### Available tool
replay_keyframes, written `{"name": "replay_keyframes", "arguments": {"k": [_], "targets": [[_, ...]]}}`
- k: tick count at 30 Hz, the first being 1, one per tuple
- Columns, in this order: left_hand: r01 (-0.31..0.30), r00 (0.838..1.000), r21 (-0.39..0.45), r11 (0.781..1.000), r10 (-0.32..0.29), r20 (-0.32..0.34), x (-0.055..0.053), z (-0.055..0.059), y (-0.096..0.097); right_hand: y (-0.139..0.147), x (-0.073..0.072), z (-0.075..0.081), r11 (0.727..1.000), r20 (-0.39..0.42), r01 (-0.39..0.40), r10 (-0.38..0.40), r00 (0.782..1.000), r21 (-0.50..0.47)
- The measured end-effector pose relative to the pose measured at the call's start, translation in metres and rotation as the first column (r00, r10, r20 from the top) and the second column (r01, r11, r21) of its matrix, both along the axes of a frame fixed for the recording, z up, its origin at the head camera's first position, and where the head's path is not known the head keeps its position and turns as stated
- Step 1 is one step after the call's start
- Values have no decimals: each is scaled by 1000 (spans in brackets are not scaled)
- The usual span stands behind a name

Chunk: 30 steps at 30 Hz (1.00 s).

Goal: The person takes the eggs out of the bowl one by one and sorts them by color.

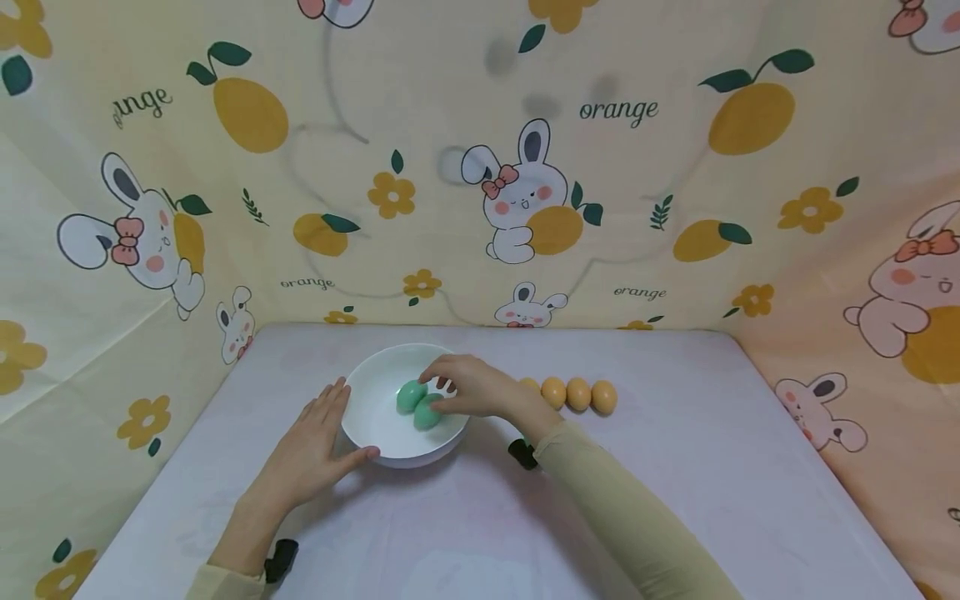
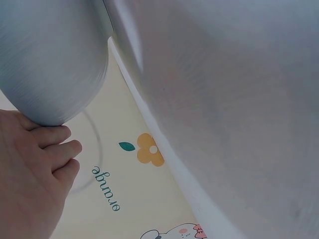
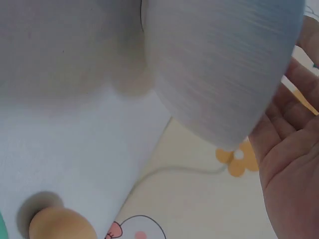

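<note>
A white bowl (image 1: pixel 367 417) stands left of the table's middle, with two green eggs (image 1: pixel 410 397) lying against each other inside it. My left hand (image 1: pixel 311 450) rests against the bowl's left side, fingers extended along the outer wall and thumb at the near rim. In the left wrist view its fingertips touch the bowl's outer side (image 2: pixel 55 59). Over the bowl's right rim reaches my right hand (image 1: pixel 476 387); its thumb is at the nearer green egg (image 1: pixel 426 414) and its fingertips are beside the other, with a gap between thumb and fingers.
Several orange eggs (image 1: pixel 578 394) stand in a row right of the bowl, partly behind the right wrist. A small green thing (image 3: pixel 2 230) shows at the right wrist view's edge. Patterned cloth (image 1: pixel 645 275) hangs behind and beside the white table (image 1: pixel 675 467).
</note>
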State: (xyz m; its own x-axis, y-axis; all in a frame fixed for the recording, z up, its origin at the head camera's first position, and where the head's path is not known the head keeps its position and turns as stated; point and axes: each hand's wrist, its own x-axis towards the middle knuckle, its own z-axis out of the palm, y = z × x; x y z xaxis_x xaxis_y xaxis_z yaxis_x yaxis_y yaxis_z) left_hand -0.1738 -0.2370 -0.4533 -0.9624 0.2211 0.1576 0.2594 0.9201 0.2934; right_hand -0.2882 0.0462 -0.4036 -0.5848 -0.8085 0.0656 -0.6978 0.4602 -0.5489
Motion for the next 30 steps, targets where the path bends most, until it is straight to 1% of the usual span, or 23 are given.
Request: {"name": "replay_keyframes", "arguments": {"k": [3, 7, 13, 19, 22, 24, 30], "targets": [[5, 1000, -1, 1000, -5, -7, 1, 2, 0, -5, -3, -3, 999, -18, -12, 12, 1000, 34], [13, 1000, 7, 1000, -13, -17, 1, 1, 1, -10, -7, -9, 998, -31, -30, 32, 999, 64], [15, 1000, 10, 1000, -15, -18, 1, -1, 1, -15, -8, -13, 991, -46, -22, 28, 999, 128], [20, 999, 9, 1000, -19, -31, 1, 1, 1, -20, -9, -15, 984, -122, -22, 44, 992, 175], [18, 1000, 8, 1000, -18, -26, 1, 1, 1, -22, -8, -16, 981, -143, -32, 60, 988, 192], [16, 1000, 9, 1000, -16, -21, 1, 1, 1, -24, -8, -16, 980, -138, -39, 67, 988, 193], [22, 1000, 9, 1000, -22, -21, 1, 1, 0, -29, -6, -20, 980, -152, -26, 57, 987, 197]]}}
